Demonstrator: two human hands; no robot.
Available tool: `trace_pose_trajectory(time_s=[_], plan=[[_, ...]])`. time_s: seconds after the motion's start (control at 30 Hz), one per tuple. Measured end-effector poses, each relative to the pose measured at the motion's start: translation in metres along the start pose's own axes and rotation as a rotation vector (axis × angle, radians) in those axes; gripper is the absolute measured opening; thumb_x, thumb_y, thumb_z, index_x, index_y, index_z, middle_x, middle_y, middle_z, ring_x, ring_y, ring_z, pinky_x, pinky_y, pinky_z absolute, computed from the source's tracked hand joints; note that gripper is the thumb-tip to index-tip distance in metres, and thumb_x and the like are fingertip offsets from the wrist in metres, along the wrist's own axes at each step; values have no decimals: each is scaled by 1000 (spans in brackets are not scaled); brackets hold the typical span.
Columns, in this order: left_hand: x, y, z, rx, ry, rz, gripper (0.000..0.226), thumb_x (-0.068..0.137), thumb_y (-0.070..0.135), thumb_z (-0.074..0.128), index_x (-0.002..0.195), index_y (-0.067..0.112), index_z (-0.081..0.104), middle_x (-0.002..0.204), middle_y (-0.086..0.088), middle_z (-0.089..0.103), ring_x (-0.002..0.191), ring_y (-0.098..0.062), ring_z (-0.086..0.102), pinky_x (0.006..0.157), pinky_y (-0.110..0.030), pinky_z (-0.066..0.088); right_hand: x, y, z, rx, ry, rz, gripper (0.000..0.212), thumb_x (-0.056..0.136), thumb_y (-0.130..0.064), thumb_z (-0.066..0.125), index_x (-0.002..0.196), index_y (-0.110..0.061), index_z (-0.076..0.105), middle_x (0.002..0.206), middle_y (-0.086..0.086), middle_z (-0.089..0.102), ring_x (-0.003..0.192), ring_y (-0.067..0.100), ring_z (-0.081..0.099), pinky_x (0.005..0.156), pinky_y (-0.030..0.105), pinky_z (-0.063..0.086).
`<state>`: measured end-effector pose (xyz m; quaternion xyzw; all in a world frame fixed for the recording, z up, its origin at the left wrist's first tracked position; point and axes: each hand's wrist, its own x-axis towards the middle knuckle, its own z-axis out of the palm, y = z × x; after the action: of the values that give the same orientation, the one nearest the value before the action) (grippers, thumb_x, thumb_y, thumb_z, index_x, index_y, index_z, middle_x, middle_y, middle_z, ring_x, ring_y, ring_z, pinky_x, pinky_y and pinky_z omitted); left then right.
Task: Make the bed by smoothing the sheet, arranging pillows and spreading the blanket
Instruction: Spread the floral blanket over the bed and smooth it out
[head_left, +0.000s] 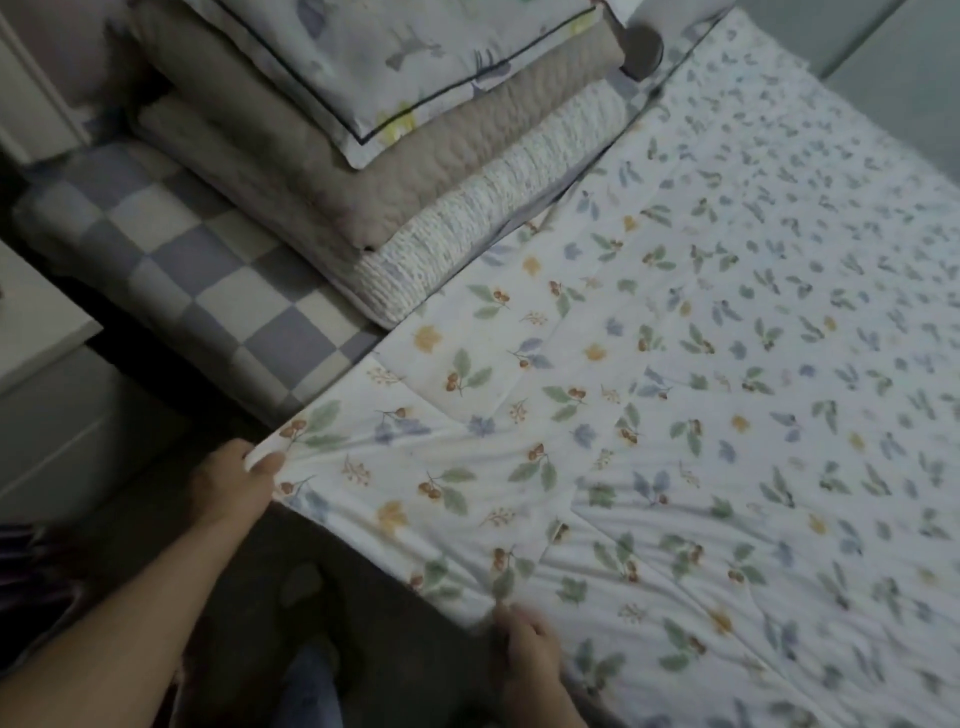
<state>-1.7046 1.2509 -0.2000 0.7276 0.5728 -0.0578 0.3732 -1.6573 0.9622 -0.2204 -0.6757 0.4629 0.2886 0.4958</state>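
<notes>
step: spreading blanket (675, 415) over bed, near edge | left hand (236, 480): pinching blanket corner beside checked sheet (208, 270) | right hand (527, 652): gripping blanket edge lower down | pillows (363, 130): stacked at head | advice: pull both hands evenly toward self, keep edge taut, ease out diagonal creases

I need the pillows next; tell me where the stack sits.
In the head view, the pillow stack sits upper left, on the checkered sheet, butting against the edge of the floral blanket.
</notes>
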Motion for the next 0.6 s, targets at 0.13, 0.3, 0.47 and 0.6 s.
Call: trace_pose_trajectory(time_s=[0.13,0.3,0.47,0.6], plan=[[-20,6,12,111,106,53,39,85,10,61,119,-1,48,127,-29,43,114,-43,43,92,-50,38,16,2,-12,253,40,142,16,86,6,54,75,-5,57,63,11,48,50,20,42,34,20,39],[-82,33,78,-5,-11,441,13,84,0,54,96,5,52,101,-16,49,98,-36,51,82,-43,43,30,10,-70,595,79,211,9,94,-7,47,95,-7,55,68,2,46,47,2,52,45,12,42],[-137,36,158,-459,-160,-315,59,79,1,57,132,7,31,120,-12,43,112,-36,47,97,-45,42,57,28,-120,519,23,230,9,87,-15,53,81,-10,56,80,8,58,69,19,57,52,22,54],[-163,38,192,-775,-437,-603,55,82,7,64,132,9,41,123,-12,50,109,-29,49,95,-38,40,82,34,-138,652,72,320,19,91,-13,56,109,-17,51,80,8,55,67,21,53,38,22,48]])
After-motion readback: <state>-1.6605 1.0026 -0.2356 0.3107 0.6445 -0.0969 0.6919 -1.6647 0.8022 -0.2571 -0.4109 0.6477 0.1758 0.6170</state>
